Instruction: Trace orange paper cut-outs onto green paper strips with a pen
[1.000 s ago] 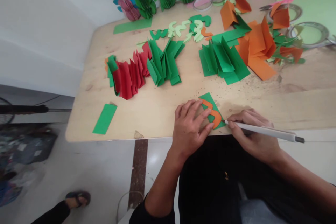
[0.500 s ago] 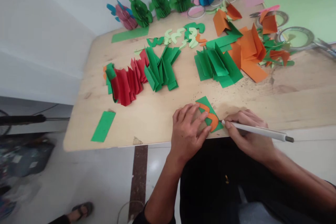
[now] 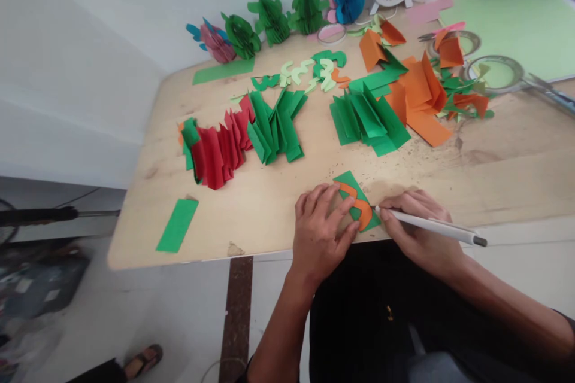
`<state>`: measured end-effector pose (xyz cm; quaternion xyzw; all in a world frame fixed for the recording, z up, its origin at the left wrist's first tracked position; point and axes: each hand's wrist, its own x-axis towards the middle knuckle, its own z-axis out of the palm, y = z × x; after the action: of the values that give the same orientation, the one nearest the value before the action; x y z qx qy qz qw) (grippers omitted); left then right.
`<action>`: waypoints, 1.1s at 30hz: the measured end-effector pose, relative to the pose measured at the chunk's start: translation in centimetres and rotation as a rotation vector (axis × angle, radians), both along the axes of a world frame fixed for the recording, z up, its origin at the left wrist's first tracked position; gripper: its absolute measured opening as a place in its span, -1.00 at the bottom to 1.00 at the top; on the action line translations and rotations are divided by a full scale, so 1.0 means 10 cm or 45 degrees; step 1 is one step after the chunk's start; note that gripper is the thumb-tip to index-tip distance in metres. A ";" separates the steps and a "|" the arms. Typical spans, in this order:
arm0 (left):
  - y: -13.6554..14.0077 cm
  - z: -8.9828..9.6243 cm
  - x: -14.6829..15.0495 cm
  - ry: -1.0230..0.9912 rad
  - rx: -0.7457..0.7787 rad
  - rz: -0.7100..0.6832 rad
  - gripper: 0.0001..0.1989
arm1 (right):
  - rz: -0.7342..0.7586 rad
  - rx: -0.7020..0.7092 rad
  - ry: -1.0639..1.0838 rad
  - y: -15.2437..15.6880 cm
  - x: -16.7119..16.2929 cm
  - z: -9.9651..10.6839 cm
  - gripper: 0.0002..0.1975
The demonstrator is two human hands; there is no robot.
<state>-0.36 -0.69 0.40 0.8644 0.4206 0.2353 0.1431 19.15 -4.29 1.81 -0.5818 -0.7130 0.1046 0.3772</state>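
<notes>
Your left hand (image 3: 321, 233) pins an orange template (image 3: 358, 202) flat on a folded green paper (image 3: 354, 185) at the table's (image 3: 269, 203) 6 o'clock edge; your right hand (image 3: 415, 224), clamped on a white pen (image 3: 426, 224), traces its outline, apparently part-drawn, cutting not yet begun.

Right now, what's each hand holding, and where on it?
Right hand grips a white pen near its tip end. Left hand grasps nothing: its fingers press an orange cutout flat on green paper.
</notes>
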 end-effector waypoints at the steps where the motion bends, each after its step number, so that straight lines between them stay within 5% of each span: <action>1: 0.00 0.00 0.00 0.000 0.000 0.001 -0.70 | -0.002 -0.004 -0.006 0.00 0.00 0.00 -0.91; 16: 0.00 0.01 0.01 -0.011 0.007 0.010 -0.70 | 0.010 -0.089 0.116 0.01 0.02 0.07 -0.88; 26: 0.00 0.00 0.01 -0.009 -0.011 -0.002 -0.68 | 0.250 0.128 -0.148 0.03 -0.01 -0.04 -0.74; 33: -0.01 0.01 0.01 0.006 -0.011 0.007 -0.68 | 0.253 0.196 -0.276 0.01 0.00 -0.07 -0.71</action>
<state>-0.26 -0.74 0.47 0.8632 0.4243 0.2320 0.1452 19.13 -4.20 1.07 -0.4858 -0.8093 0.0230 0.3293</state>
